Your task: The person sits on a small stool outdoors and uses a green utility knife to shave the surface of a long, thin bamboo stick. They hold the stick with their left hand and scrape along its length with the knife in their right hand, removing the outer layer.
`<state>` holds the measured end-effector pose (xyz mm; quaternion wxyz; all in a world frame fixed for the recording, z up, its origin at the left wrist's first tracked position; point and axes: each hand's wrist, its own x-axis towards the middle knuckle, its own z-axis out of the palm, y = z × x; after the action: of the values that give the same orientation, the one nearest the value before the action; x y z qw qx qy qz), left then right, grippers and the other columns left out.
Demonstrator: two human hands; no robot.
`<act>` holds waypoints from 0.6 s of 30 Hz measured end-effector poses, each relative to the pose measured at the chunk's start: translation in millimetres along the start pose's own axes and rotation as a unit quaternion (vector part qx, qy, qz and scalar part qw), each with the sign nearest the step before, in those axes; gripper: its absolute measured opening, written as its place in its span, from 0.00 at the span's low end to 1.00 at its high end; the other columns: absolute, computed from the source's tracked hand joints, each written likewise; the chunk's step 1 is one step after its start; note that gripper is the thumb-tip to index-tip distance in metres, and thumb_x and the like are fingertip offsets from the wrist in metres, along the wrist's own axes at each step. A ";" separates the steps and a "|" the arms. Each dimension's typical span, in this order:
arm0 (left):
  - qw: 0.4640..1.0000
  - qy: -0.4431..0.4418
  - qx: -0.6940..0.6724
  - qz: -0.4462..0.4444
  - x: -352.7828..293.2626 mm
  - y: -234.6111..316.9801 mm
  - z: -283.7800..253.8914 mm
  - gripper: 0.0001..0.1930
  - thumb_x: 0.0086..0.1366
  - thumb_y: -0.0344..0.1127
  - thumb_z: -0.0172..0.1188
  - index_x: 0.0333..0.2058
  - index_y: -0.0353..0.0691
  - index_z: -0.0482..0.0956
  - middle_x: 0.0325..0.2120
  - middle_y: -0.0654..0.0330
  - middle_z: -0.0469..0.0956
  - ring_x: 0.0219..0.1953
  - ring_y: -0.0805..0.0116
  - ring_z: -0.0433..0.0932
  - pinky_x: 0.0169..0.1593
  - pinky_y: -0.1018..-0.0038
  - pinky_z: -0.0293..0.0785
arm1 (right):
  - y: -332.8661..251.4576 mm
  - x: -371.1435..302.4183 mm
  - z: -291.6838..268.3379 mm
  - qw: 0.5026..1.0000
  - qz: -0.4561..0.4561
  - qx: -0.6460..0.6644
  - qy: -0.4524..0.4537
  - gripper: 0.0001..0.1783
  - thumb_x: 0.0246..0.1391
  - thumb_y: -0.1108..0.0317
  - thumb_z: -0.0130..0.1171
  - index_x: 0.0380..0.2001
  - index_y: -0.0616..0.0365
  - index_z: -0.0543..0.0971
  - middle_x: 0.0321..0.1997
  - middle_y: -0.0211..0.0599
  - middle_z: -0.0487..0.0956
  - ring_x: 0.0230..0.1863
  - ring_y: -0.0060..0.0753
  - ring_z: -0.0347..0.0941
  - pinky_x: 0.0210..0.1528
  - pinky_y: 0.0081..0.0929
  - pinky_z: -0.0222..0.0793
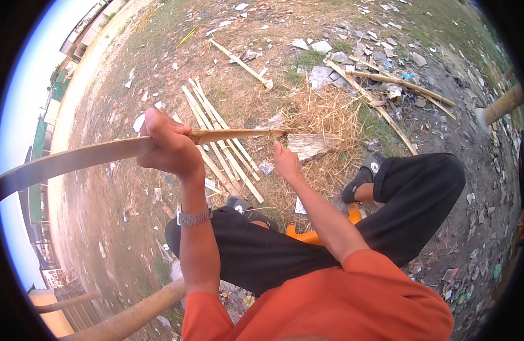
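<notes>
A long split bamboo strip (85,158) runs from the far left edge of the view to the middle. My left hand (172,146) is closed round it partway along, with a metal-banded watch (195,217) on that wrist. The strip's narrower end lies by a flat, weathered wood block (307,146) in front of me. Just below that end, my right hand (287,161) is closed with the fingers curled. What it grips is hidden behind the fingers. Pale shavings (324,111) are heaped round the block.
Several pale split strips (225,142) lie on the ground beyond my left foot. Longer bamboo pieces (381,105) lie at the far right among broken tile. An orange seat (307,236) shows beneath my legs. Bamboo poles stand at lower left (131,312) and right (503,105).
</notes>
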<state>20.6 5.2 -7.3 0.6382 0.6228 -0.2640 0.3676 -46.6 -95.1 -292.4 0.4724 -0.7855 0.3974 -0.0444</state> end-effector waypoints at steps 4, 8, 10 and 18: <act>1.000 0.013 0.002 -0.024 -3.4 1.8 -5.2 0.22 0.62 0.31 0.44 0.07 0.38 0.62 0.05 0.64 0.62 0.09 0.79 0.60 0.17 0.80 0.55 | -33.4 -15.3 -15.7 0.997 -0.065 0.030 -0.030 0.37 0.64 0.43 0.33 0.28 0.67 0.80 0.30 0.67 0.77 0.38 0.66 0.75 0.44 0.53 0.68; 0.998 0.004 -0.043 -0.047 -7.6 14.7 12.4 0.22 0.62 0.31 0.45 0.07 0.38 0.63 0.04 0.64 0.62 0.08 0.78 0.62 0.17 0.80 0.58 | 54.4 18.5 9.0 0.991 -0.042 -0.090 0.085 0.36 0.64 0.42 0.34 0.27 0.62 0.80 0.28 0.61 0.79 0.33 0.63 0.76 0.42 0.53 0.70; 0.999 -0.002 -0.035 -0.025 -11.7 9.6 1.2 0.22 0.62 0.31 0.45 0.07 0.38 0.63 0.04 0.64 0.61 0.08 0.78 0.62 0.17 0.80 0.59 | 51.3 15.6 -3.6 0.982 -0.082 -0.163 0.056 0.36 0.63 0.39 0.35 0.32 0.62 0.81 0.28 0.59 0.79 0.35 0.61 0.77 0.41 0.51 0.71; 0.974 -0.137 -0.172 -0.061 6.2 2.3 -12.6 0.21 0.60 0.29 0.46 0.07 0.38 0.59 0.06 0.63 0.60 0.08 0.78 0.60 0.12 0.81 0.57 | -9.4 -0.5 -77.5 0.995 -0.040 -0.092 -0.011 0.34 0.64 0.43 0.37 0.28 0.63 0.78 0.28 0.53 0.79 0.34 0.54 0.77 0.38 0.43 0.70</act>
<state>20.8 18.4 -2.1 0.7145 0.5630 -0.3701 0.1884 -76.0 -147.3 -242.3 0.4003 -0.8413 0.3629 -0.0185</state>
